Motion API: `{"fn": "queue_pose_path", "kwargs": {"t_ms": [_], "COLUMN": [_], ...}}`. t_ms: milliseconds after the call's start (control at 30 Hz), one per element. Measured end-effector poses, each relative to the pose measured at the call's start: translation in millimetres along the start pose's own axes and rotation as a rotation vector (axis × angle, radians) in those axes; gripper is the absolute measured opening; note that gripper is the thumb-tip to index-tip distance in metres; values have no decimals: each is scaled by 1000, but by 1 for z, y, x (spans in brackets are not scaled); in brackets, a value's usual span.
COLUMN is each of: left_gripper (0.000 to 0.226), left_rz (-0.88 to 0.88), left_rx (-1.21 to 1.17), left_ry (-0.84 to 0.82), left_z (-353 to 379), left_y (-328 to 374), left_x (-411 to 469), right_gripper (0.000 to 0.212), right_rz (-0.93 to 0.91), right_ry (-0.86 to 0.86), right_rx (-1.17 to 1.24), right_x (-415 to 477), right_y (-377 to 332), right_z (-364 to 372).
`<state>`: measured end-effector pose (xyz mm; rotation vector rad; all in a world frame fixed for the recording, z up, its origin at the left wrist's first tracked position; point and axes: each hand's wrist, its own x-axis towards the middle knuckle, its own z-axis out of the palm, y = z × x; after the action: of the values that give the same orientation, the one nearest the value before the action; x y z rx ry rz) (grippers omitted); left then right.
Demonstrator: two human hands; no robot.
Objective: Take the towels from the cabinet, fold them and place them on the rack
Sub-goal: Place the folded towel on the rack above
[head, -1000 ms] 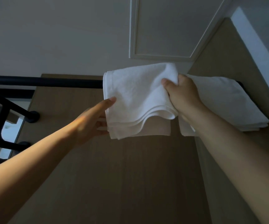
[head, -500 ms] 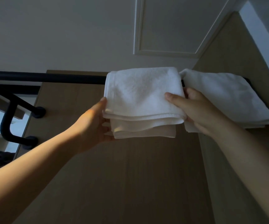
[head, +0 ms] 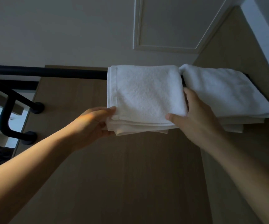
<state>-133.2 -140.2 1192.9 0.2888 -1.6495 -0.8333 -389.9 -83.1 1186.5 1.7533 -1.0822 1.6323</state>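
A folded white towel (head: pixel 145 94) hangs over the black rack bar (head: pixel 49 73), seen from below. My left hand (head: pixel 93 123) pinches its lower left corner between thumb and fingers. My right hand (head: pixel 193 117) grips its lower right edge, thumb on the front face, fingers behind it. A second folded white towel (head: pixel 224 94) hangs on the same bar just to the right, touching the first one's upper corner.
The bar's black brackets (head: pixel 6 117) attach to the wooden panel (head: pixel 114 175) at the left. A wooden side wall (head: pixel 243 46) closes the right end beyond the second towel. A white ceiling with a framed panel (head: pixel 170 23) is above.
The towel has settled flat over the bar. My right hand slid from its top edge down to the lower right edge. My left hand went from touching the side to pinching the lower left corner.
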Motion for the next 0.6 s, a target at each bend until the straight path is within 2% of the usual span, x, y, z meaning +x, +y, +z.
{"fn": "queue_pose_path", "kwargs": {"t_ms": [67,133,167,267,367,500,600], "left_gripper": [42,46,47,55,64,42,37], "left_rz": [-14,-25,-31,-39,-42,29,126], "left_rx": [-9,-32,-46,-90,-105,18,164], "left_ry": [2,-3,-19,-93,-130,-153,-81], "left_z": [-1,-2,-2,-2,-5,-6,-4], "left_y": [-1,-1,-1,-1,0,-1,-4], "left_x": [-3,-6,-8,-15,-22,-28,-28], "right_gripper": [74,56,47,38,33,16,15], "right_rz": [-278,-534,-596,-616,-625,-688,-667], "right_ry": [139,133,95,5,30,63,80], "right_rx": [-222,-285,-278,-228,-204,-194,-95], "right_x": [-16,-22,-22,-16,-7,0,1], "right_y": [-14,-23,-27,-39,-48,-49,-43], "right_z": [6,14,18,32,44,51,51]}}
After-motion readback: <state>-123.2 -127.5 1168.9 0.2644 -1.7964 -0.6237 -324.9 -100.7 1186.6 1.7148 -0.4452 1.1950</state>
